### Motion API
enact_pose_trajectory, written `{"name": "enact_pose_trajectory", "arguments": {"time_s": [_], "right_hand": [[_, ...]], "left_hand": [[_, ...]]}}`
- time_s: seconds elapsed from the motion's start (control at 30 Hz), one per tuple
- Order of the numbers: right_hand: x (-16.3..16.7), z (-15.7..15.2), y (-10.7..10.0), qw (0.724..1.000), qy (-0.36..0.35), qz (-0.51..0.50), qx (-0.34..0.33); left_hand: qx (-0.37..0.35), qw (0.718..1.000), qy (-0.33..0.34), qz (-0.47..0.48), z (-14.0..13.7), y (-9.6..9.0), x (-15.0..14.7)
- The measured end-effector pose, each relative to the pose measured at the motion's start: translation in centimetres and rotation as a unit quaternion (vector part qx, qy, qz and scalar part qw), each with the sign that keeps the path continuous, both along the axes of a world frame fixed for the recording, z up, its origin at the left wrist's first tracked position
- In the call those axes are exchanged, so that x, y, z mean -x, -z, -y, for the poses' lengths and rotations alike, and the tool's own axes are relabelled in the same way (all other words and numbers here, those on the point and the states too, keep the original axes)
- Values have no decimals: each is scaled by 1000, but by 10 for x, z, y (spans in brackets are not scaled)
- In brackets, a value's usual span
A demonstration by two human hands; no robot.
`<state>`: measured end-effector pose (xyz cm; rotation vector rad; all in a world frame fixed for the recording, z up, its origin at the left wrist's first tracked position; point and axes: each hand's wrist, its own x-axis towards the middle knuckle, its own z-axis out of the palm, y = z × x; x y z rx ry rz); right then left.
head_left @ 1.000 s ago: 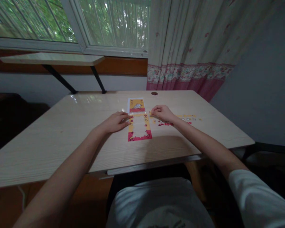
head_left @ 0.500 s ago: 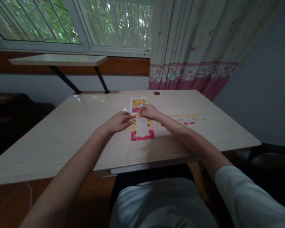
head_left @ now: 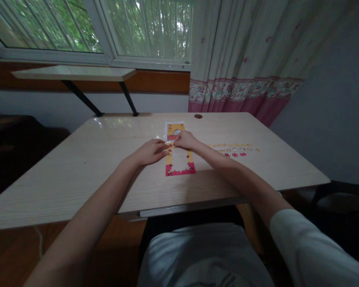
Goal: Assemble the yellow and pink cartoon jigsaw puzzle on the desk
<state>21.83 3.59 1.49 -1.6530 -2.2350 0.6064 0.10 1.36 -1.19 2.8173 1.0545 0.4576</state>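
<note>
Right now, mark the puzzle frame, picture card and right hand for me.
Puzzle frame (head_left: 181,172): head view, on its red near border.
Picture card (head_left: 172,129): head view, on its yellow printed area.
Right hand (head_left: 186,140): head view, on the back of the hand.

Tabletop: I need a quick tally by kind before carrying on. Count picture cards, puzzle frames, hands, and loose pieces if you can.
Picture card: 1
Puzzle frame: 1
Left hand and right hand: 2
Total: 4
Loose pieces left out: too small and crowded to count reliably.
</note>
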Motion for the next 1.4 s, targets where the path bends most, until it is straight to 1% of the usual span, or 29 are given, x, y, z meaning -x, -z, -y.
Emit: {"name": "enact_pose_trajectory", "arguments": {"time_s": [0.1,0.23,0.4,0.5,0.6,0.7,0.87,1.03,1.2,1.3,1.4], "right_hand": [[3,3,-5,999,-2,37,-1],[5,4,-8,999,2,53,0],[4,3,-5,999,-5,37,-5],[-5,5,-6,1000,-13,-5,-11],[-27,10,-11,998,11,-52,-24],[-59,14,-16,995,34,-78,-48],[-114,13,-18,996,41,-54,-59],[-160,13,-12,996,41,-59,-59],[-185,16,-3,991,81,-73,-76],[-191,15,0,990,84,-66,-97],[-192,14,2,990,79,-67,-95]], "left_hand": [[2,1000,-4,10,0,0,0],[3,1000,-4,4,0,0,0],[-1,1000,-6,-1,2,-1,-1],[-4,1000,-7,10,3,-4,-2],[-8,1000,-11,15,4,-5,-3],[-10,1000,-15,6,4,-6,-4],[-22,999,-20,-15,5,-4,-7],[-36,999,-16,-23,6,0,-12],[-43,998,-28,-27,7,2,-16],[-44,998,-28,-27,8,2,-16],[-42,998,-29,-23,8,1,-15]]}}
